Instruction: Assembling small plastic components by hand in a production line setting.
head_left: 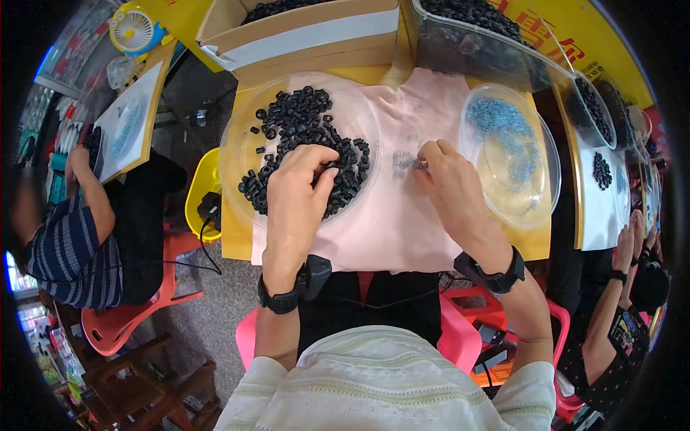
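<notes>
The left hand (296,188) rests in the clear dish (241,122), its fingers (323,167) curled together and dipping into the heap of small black cylindrical parts (305,122); whether 1 part is already pinched I cannot tell, since the knuckles hide the tips. The heap spreads ahead of and around those fingers, so there is plenty within easy reach.

The right hand (454,188) sits on the pink cloth (392,230) that covers the tabletop (231,241), its fingers (430,152) pressed together on something tiny and pale; it is too small to make out. Just to the left of those fingertips lie a few little blue-grey pieces (404,162) on the cloth, and to their right stands a second clear dish (546,165) holding small blue bits (507,122).

To do this step well, I judge the left fingers should lift out only 1 black part at a time rather than scoop, and bring it over to the right fingers above the cloth, so a dropped piece stays put instead of rolling away. The right pinch should stay light and steady, with the wrist planted on the cloth.
</notes>
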A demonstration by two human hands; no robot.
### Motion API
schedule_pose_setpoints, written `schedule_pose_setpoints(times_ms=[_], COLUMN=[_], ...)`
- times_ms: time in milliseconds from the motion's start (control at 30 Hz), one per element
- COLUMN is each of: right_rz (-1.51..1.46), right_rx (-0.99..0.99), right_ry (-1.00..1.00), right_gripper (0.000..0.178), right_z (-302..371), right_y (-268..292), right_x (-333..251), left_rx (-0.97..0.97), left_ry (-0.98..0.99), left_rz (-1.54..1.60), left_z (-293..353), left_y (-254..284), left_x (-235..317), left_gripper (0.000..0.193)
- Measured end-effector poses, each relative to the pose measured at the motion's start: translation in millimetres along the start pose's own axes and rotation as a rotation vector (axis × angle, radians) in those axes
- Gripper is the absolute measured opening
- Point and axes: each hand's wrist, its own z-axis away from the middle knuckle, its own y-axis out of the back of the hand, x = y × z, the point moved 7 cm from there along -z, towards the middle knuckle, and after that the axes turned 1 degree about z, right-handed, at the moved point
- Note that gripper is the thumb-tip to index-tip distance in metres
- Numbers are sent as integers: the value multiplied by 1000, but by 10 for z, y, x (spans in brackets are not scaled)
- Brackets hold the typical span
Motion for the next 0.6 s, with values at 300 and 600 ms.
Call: schedule_pose_setpoints(times_ms=[300,600], right_rz=[-13,-151], right_rx=[89,171], right_ry=[21,100], right_gripper=[7,5], right_z=[77,197], right_y=[25,182], right_x=[24,-90], left_rx=[63,33], left_ry=[45,140], left_rz=[71,396], left_z=[148,262], left_y=[102,-41], left_x=[-38,-274], left_gripper=[19,17])
